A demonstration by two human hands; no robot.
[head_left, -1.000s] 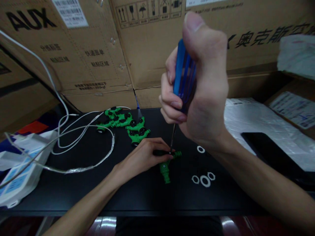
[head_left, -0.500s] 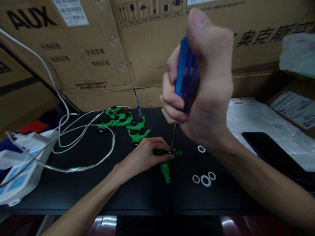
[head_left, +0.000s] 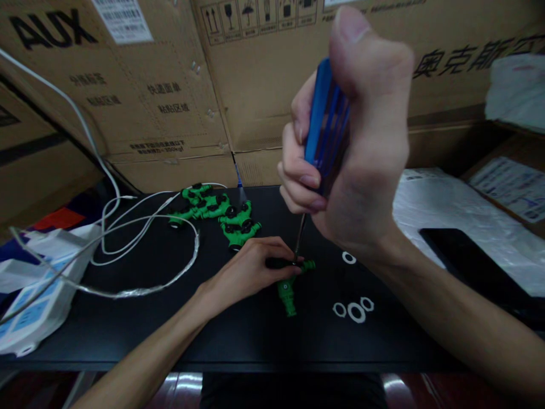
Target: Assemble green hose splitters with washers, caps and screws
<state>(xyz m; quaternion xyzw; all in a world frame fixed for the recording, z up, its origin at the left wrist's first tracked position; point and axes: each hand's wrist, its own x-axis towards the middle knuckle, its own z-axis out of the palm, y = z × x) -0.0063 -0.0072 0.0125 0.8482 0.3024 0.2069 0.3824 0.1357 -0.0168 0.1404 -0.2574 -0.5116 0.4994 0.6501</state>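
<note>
My right hand (head_left: 353,130) is wrapped round the blue handle of a screwdriver (head_left: 317,125), held nearly upright with its shaft pointing down. The shaft's tip meets a green plastic hose connector (head_left: 287,292) on the black table, by my left fingertips. My left hand (head_left: 264,261) pinches this connector, with thumb and fingers covering its upper part; two green branches stick out, one towards me and one to the right. Right of it lie several white ring washers (head_left: 356,312). Behind my left hand are more green connectors with black parts (head_left: 240,233).
White cables (head_left: 128,292) and a white power strip (head_left: 51,284) take up the left side. A black phone (head_left: 472,267) rests on white wrapping (head_left: 419,199) at the right. Large cardboard boxes (head_left: 264,91) stand along the back of the black table (head_left: 170,335).
My right hand has tilted slightly to the right at the top, the screwdriver handle with it. The left hand and the green connector stay where they were.
</note>
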